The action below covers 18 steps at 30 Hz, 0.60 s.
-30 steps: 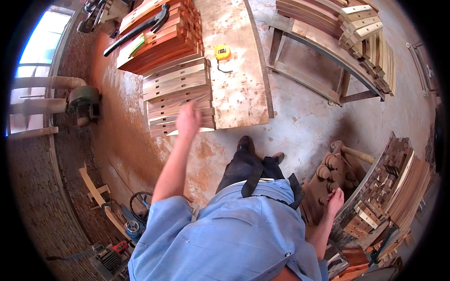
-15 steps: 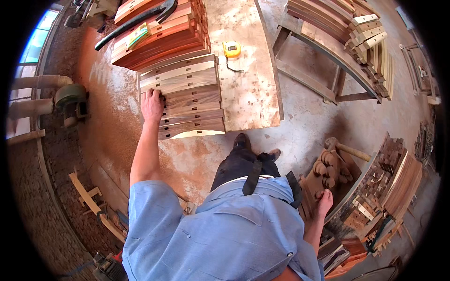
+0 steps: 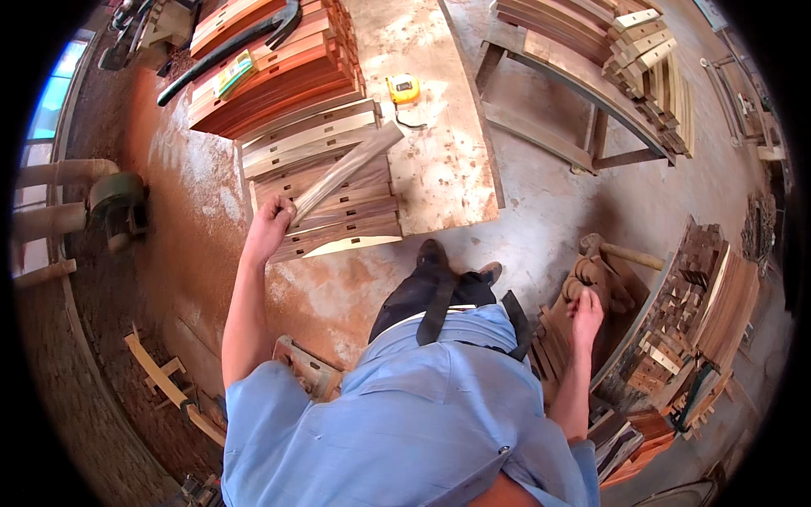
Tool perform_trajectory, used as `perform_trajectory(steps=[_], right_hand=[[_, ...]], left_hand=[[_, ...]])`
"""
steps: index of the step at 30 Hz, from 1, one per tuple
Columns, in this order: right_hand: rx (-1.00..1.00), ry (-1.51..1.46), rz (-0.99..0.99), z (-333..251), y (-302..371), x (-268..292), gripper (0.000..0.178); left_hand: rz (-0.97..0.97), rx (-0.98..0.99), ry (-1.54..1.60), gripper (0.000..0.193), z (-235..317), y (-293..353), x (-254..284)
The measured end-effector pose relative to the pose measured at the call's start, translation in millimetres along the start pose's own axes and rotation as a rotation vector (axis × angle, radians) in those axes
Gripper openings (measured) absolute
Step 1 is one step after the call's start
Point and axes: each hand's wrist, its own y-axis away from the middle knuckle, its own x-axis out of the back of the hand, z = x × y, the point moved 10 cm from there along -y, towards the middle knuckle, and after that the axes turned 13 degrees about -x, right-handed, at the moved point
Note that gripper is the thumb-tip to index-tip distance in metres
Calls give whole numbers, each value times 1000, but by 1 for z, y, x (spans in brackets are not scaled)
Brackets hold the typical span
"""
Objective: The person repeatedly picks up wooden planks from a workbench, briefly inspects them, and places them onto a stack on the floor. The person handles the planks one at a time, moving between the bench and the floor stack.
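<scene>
Beneath and all round the grip of your left hand (image 3: 272, 221), the dust-strewn floor (image 3: 541, 190) is spreading out, running past a second bench (image 3: 583, 68) loaded with boards, well off to the grip's right. Nearer on that same side, a pale, stained bench top (image 3: 448, 160) is stretching away from you. Of the marked things, a yellow tape measure (image 3: 403, 88) is lying on the bench top, beyond the grip and to its right, while a yellow-and-green packet (image 3: 235, 74) is resting farther ahead of the grip, its print too small to make out. Among the other things, a stack of reddish boards (image 3: 279, 101) is rising ahead of the grip, bearing the packet and a black claw-ended tool (image 3: 215, 61). A row of slotted slats (image 3: 355, 221) is lying just beside and ahead of the grip. Your left fingers are closing round the near end of a wooden slat (image 3: 346, 173), which is slanting across that row, its far end pointing toward the tape measure. Well to the right, your right hand (image 3: 586, 317) is curling loosely; you cannot tell whether it is holding anything.
</scene>
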Motion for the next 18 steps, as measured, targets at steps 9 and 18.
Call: perform_trajectory(steps=[9, 18], right_hand=[[130, 4, -195, -68, 25, -65, 21], [72, -82, -204, -41, 23, -26, 18]], left_hand=[[-269, 208, 536, 26, 35, 8, -107], [-467, 202, 722, 26, 145, -4, -175]])
